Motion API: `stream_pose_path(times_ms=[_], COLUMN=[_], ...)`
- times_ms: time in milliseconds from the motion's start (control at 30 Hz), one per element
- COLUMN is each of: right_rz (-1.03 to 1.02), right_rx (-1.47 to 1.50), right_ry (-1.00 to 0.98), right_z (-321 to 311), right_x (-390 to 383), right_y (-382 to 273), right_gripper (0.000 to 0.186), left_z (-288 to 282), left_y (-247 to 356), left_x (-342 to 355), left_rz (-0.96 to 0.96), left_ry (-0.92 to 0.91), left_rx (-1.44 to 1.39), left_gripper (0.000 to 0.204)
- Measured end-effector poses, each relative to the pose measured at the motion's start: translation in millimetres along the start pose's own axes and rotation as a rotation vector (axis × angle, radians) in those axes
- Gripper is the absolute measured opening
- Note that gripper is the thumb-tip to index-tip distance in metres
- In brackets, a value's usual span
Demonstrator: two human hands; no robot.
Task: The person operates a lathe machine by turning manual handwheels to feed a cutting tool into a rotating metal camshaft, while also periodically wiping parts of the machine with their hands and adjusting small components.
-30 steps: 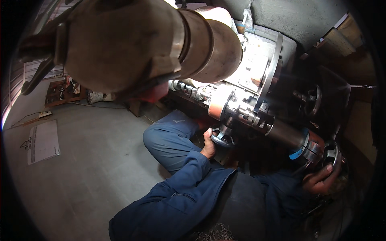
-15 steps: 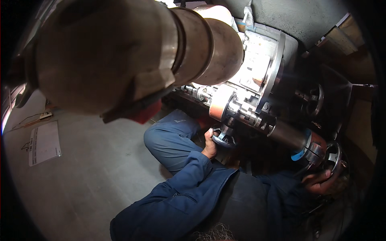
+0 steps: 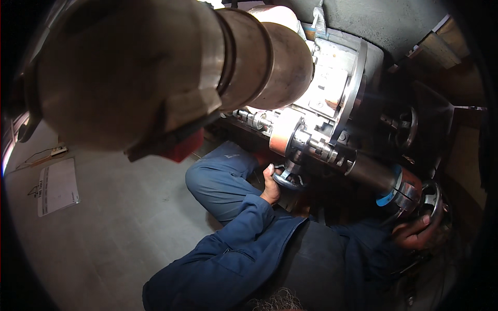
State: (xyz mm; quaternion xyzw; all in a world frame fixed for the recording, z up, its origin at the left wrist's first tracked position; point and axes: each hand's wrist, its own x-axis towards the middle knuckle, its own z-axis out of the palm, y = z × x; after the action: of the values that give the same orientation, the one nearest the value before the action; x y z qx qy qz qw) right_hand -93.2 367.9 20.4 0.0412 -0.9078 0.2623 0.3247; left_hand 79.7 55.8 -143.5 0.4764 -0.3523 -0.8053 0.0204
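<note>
My left hand [image 3: 270, 186] is closed round the rim of a small metal handwheel [image 3: 290, 179], with the thumb up on its left side. This wheel sits below an orange-and-metal collar [image 3: 282, 133] on the machine. Farther right, my right hand [image 3: 413, 234] has its fingers curled at the lower left rim of a second handwheel [image 3: 437, 201]. Some of those fingers are in shadow. Beside that wheel is a split orange clamp [image 3: 408, 193] with a blue band, at the end of a dark cylinder [image 3: 371, 173].
A big brown cylindrical housing [image 3: 129, 72] fills the upper left, with a red part [image 3: 180, 147] beneath. Bright light falls on the machine's metal plate [image 3: 329, 78]. Another handwheel [image 3: 410, 128] stands in shadow at right. A white printed sheet [image 3: 58, 186] lies on the grey floor [image 3: 124, 223].
My right hand has shifted slightly upward along the wheel rim, and that wheel's spokes look a little turned. My left hand stays on its wheel, nearly still.
</note>
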Motion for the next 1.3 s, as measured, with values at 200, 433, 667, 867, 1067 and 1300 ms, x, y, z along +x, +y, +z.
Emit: stream_pose_path(times_ms=[200, 433, 667, 867, 1067, 1300], right_rz=[0.215, 0.234, -0.016, 0.163, 0.23, 0.331], right_rx=[0.108, 0.054, -0.095, 0.109, 0.05, 0.093], right_ry=[-0.275, -0.289, -0.034, -0.2, -0.368, -0.515], right_z=[-11.6, -15.1, -3.7, -7.6, -10.4, -10.4], right_x=[18.8, 36.4, -9.8, 7.7, 29.4, 40.0], right_y=[7.1, -1.1, -9.4, 4.8, 7.6, 10.6], right_gripper=[0.037, 0.037, 0.049, 0.042, 0.037, 0.037], left_z=[-3.8, -3.8, -6.3, -0.9, 0.2, -19.9], left_y=[-1.7, -1.1, -3.1, 0.0, -2.6, -16.3], left_x=[2.3, 1.1, 6.6, 2.2, 3.6, 14.6], left_rz=[0.031, 0.022, 0.029, 0.012, 0.057, 0.118], left_ry=[-0.017, -0.073, -0.033, 0.005, 0.05, 0.058], left_rx=[0.014, -0.011, 0.002, 0.025, -0.004, -0.037], left_gripper=[0.066, 0.066, 0.066, 0.066, 0.06, 0.057])
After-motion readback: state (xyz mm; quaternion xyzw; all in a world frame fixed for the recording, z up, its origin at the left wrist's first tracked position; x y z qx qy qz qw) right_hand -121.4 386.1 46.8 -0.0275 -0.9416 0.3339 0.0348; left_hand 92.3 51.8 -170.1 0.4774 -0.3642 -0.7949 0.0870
